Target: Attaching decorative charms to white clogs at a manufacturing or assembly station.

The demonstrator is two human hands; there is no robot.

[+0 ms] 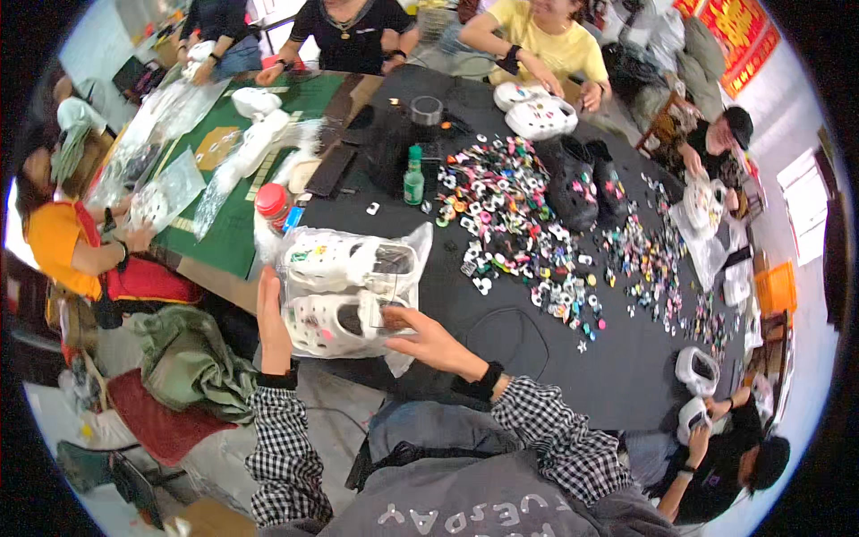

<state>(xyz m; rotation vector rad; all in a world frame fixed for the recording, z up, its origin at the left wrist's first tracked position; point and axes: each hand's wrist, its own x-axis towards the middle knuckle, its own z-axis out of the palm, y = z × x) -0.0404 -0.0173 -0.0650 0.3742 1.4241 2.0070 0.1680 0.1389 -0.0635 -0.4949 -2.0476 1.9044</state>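
In front of me at the table's near edge lies a pair of white clogs (pixel 333 324) side by side, inside a clear plastic bag (pixel 417 243). Small coloured charms dot their uppers. Upright and flat, my left hand (pixel 274 324) is beside the toe end of the pair, its fingers stretched out. At the heel end, my right hand (pixel 443 347) reaches in from the right, its thumb and fingers apart near the closer clog. Whether its fingertips press on the bag is hard to make out.
Beyond the bag stand a red-capped jar (pixel 270 200) and a green bottle (pixel 413 179). Several small charms (pixel 506 192) lie heaped on the black table (pixel 420 313), near black clogs (pixel 573 183). Co-workers sit around; one in yellow (pixel 546 45) is by white clogs (pixel 541 116).
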